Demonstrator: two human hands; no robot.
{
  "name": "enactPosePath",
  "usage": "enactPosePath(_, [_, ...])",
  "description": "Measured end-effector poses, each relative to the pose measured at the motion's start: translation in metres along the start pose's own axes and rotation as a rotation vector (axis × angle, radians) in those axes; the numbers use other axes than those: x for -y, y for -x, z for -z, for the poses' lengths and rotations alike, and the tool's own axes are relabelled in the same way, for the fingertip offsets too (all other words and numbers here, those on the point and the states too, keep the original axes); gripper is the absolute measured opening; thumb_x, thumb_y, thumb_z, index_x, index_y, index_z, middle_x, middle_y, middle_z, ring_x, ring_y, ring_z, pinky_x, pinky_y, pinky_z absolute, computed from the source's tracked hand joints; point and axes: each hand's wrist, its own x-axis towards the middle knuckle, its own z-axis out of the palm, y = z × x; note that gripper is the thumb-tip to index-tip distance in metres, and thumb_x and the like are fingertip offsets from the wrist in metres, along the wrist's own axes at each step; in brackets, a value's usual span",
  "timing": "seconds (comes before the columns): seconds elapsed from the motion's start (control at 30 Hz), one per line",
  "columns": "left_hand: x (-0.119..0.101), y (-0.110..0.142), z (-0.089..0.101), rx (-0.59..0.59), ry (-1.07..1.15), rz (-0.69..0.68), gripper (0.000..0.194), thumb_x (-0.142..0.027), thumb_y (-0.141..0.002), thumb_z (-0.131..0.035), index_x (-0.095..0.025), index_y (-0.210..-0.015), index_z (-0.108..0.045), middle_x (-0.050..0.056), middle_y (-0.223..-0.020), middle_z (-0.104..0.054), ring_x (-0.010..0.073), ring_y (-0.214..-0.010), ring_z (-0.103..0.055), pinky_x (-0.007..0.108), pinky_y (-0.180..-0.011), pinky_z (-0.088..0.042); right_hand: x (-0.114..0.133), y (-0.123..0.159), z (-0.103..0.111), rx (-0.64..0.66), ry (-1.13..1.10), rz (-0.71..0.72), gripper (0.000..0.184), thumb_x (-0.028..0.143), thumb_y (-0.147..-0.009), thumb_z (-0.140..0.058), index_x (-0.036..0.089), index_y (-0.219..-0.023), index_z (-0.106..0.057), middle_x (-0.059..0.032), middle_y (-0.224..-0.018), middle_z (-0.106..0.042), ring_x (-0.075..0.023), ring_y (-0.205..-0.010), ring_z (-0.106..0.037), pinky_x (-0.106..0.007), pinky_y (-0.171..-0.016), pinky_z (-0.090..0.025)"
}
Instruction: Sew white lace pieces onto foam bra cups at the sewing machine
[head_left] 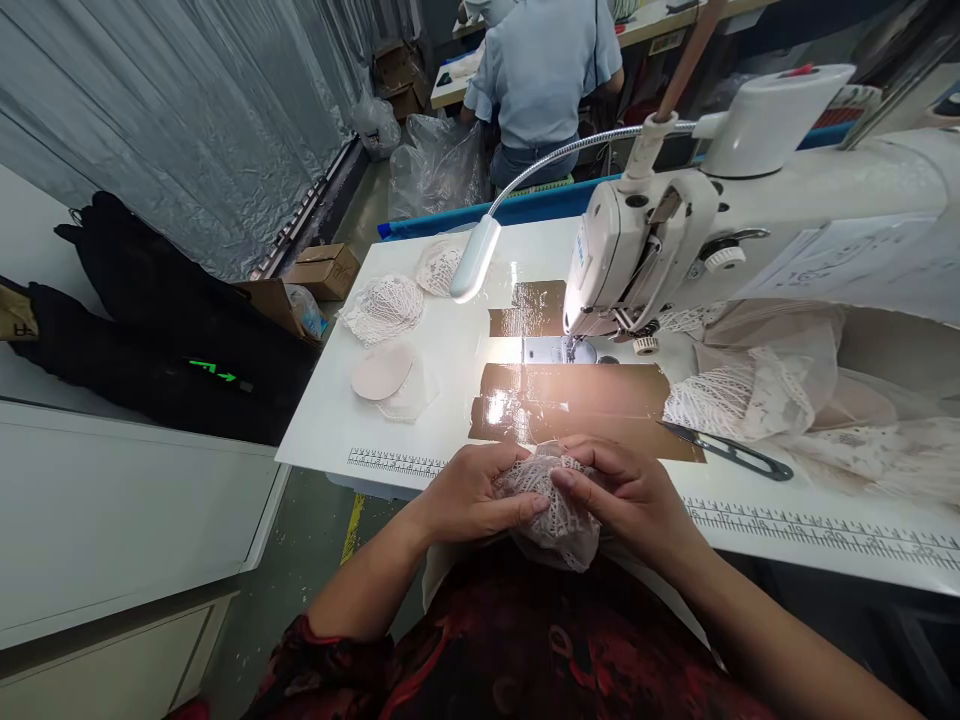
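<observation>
1. Left hand [487, 492]: gripping left side of lace piece [553, 500], thumb pressed on top, fingers mostly out of sight behind.
2. Right hand [626, 490]: gripping right upper side of same piece between thumb and fingers; cannot tell exact hold of the lower fingers.
3. Lace piece: held between both hands, in front of torso at near edge of white table [454, 350]. Rounded and bunched, sheer edge hanging below the fingertips.
4. Handling, judged from open lace and thin mesh: very light, soft, limp at edges, probably a bit slippery, easy to snag or stretch. Rounded middle possibly firmer; cannot tell if padded.
5. Hold: best taken at the rim, flat finger pads either side, light tension. Keep nails out of the openwork.
6. Just beyond hands: brown patch [570, 395] on table, then sewing machine [810, 190], lamp [478, 260] to its left.
7. Ahead and left of left hand: pale smooth cup [382, 370] over sheer fabric, two lace cups [386, 308] [437, 267] farther out.
8. Right of right hand: black snips [739, 457] lying flat, heap of lace and mesh [750, 395] behind.
9. Farthest ahead of hands: seated person in light-blue shirt [544, 75], back turned.
</observation>
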Motion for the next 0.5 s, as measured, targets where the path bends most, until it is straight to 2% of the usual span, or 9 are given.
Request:
enactPosePath(0.07, [0.003,-0.001,-0.002,0.012,0.040,0.004,0.028,-0.039,-0.082,-0.062,-0.014,-0.095,-0.065,0.003,-0.078,-0.060,0.0137,-0.071,-0.053,0.023,-0.064,-0.042,-0.001,-0.002,0.001,-0.054,0.059,0.020,0.019,0.038,-0.080,-0.063,0.022,-0.070,-0.066,-0.0044,-0.078,-0.067,-0.0195,-0.074,-0.061,-0.031,-0.066,-0.047])
enactPosePath(0.23, [0.004,-0.006,0.000,-0.010,0.121,0.017,0.033,-0.040,-0.081,-0.063,-0.014,-0.101,-0.066,0.005,-0.088,-0.063,0.0150,-0.078,-0.056,0.024,-0.070,-0.044,-0.001,-0.003,0.000,-0.077,0.133,-0.039,0.023,0.039,-0.080,-0.062,0.020,-0.065,-0.063,-0.0032,-0.066,-0.066,-0.0171,-0.064,-0.060,-0.028,-0.058,-0.046])
enactPosePath(0.5, [0.005,-0.021,0.000,-0.033,0.126,0.032,0.026,-0.037,-0.084,-0.060,-0.012,-0.085,-0.066,0.001,-0.074,-0.057,0.0103,-0.068,-0.050,0.020,-0.063,-0.039,-0.003,-0.008,0.004,-0.088,0.180,-0.049,0.023,0.039,-0.078,-0.063,0.019,-0.067,-0.064,-0.0028,-0.065,-0.066,-0.0150,-0.060,-0.058,-0.026,-0.055,-0.045])
